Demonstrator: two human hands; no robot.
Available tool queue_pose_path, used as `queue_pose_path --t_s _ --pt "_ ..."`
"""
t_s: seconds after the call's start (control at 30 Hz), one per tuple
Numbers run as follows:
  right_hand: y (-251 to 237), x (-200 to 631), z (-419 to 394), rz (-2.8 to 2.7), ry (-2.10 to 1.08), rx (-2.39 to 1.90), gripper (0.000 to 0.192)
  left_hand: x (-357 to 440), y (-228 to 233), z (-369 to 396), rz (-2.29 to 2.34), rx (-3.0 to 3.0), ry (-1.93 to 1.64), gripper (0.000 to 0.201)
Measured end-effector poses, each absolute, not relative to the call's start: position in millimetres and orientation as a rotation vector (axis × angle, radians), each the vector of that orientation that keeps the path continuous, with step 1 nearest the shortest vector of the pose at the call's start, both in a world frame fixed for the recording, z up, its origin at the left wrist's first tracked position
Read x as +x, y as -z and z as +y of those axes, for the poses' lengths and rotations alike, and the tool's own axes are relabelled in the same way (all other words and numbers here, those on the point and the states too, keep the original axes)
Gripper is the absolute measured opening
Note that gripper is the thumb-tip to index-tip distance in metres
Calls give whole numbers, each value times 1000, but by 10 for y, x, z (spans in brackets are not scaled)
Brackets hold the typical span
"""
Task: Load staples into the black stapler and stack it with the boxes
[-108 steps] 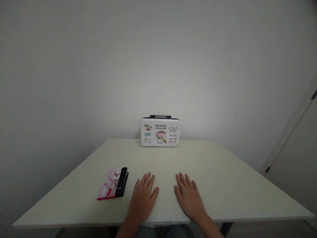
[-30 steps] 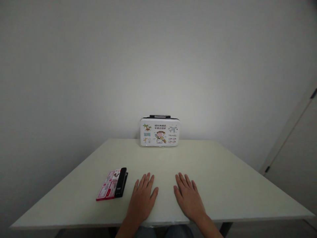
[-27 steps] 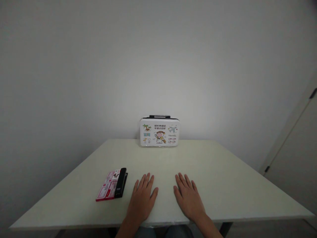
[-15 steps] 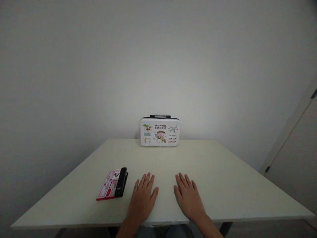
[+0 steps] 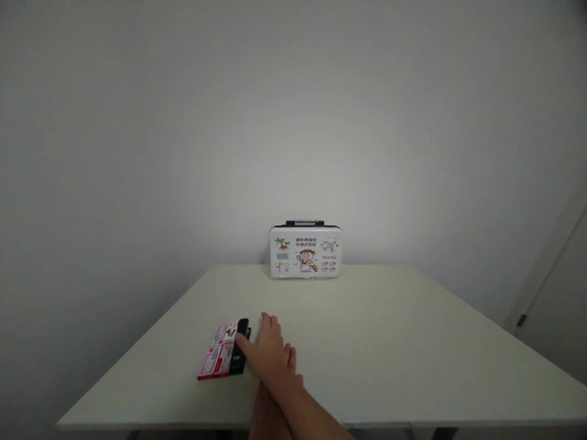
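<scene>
My right hand (image 5: 268, 353) reaches leftward across my left hand, thumb and fingers spread apart. Its thumb lies over a black stapler (image 5: 238, 360), while the fingers are off to the stapler's right; whether the thumb presses on it I cannot tell. Beneath the right wrist, my left hand (image 5: 292, 360) is mostly hidden, with only some outstretched fingertips showing on the table. Attached to or lying against the stapler's left side is a flat pink-and-white printed package (image 5: 217, 357).
A white case (image 5: 306, 253) with cartoon prints and a black handle stands upright at the table's far edge, close to the wall. The pale table (image 5: 389, 342) extends to both sides. A door (image 5: 557, 324) is at the right.
My right hand has swung left over my left hand to the stapler. Both hands lay flat and apart before. The whole view has shifted slightly.
</scene>
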State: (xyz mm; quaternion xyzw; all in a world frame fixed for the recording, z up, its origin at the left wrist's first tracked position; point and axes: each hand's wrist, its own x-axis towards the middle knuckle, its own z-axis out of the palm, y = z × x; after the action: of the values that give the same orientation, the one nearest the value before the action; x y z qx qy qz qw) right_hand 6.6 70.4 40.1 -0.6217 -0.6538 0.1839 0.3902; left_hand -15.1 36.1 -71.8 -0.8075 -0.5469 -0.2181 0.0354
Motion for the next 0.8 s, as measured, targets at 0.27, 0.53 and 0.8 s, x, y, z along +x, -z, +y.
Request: queue_pose_path --t_s 0.27,0.53,0.8 --pt "-395 182 826 -1911 -441 -1488 40 -245 486 107 -1606 -2602 695 51" --pt "-452 1271 511 -1902 -197 -1582 40 -191 -205 -43 -1729 -2515 876 28" --pt "-418 1323 426 -1821 -235 -1525 42 -82 91 105 -1567 -2400 881 47"
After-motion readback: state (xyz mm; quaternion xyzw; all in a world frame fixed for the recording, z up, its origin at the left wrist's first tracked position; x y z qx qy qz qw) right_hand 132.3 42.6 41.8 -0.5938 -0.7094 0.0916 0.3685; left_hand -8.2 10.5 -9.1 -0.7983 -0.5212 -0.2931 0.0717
